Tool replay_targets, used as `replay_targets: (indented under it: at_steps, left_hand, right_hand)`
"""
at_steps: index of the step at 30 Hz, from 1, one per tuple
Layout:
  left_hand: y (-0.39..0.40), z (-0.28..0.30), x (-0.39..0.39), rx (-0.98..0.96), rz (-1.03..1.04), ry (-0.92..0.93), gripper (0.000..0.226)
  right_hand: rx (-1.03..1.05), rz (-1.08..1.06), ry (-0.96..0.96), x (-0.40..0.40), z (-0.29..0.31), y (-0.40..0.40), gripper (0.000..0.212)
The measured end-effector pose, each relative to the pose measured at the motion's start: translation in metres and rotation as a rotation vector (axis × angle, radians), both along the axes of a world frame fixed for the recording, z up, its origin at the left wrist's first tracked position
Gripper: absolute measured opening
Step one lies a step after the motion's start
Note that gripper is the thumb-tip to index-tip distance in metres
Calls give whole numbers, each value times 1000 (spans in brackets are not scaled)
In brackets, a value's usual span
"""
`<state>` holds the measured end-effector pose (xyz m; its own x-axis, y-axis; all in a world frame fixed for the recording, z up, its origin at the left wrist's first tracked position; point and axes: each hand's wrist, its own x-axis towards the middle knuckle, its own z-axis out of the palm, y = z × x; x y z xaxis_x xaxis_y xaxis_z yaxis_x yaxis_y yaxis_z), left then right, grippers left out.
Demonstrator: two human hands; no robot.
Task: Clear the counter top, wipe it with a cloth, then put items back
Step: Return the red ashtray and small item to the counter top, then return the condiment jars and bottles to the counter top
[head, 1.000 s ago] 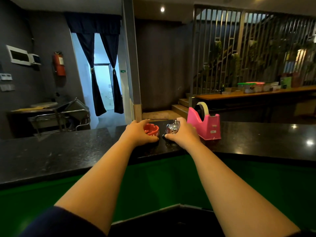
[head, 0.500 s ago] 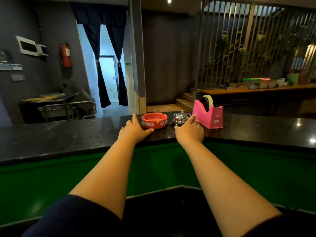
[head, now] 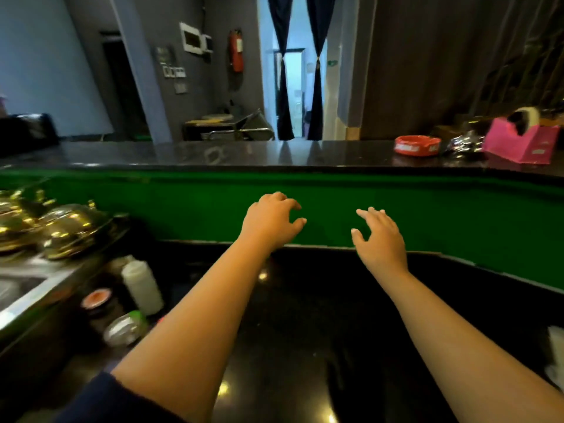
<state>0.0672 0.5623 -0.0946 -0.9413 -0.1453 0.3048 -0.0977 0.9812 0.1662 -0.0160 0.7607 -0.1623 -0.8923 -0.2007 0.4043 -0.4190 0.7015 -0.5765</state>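
Observation:
The raised black counter top runs across the view. At its far right stand a red ashtray, a chrome call bell and a pink tape dispenser, side by side. My left hand and my right hand hover in front of the green panel below the counter top, over a lower black worktop. Both hands hold nothing and their fingers are spread. A pale cloth-like thing shows at the right edge, blurred.
On the left stand shiny gold pots beside a steel sink edge. A white squeeze bottle, a round lidded tin and a foil-wrapped thing sit on the lower worktop's left side.
My hands let go of the ashtray and bell, then drew back and down off the counter top. The view swung left, so the three items now sit at the far right.

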Motion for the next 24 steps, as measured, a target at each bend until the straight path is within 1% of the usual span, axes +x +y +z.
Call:
replay_targets:
  at_steps: [7, 12, 17, 20, 24]
  left_hand:
    - [-108, -67, 175, 15, 221, -49, 36]
    - [-160, -108, 257, 82, 376, -80, 40]
    - [-194, -149, 286, 153, 450, -76, 59]
    - [-207, -164, 282, 220, 453, -89, 76]
    - [-225, -181, 262, 350, 459, -137, 99]
  right_hand:
    - [43, 260, -115, 136, -60, -118, 48]
    - [66, 380, -165, 203, -88, -189, 51]
    - [108, 464, -212, 231, -106, -240, 56]
    - [122, 495, -269, 227, -118, -263, 61]
    - [131, 527, -409, 210, -137, -290, 71]
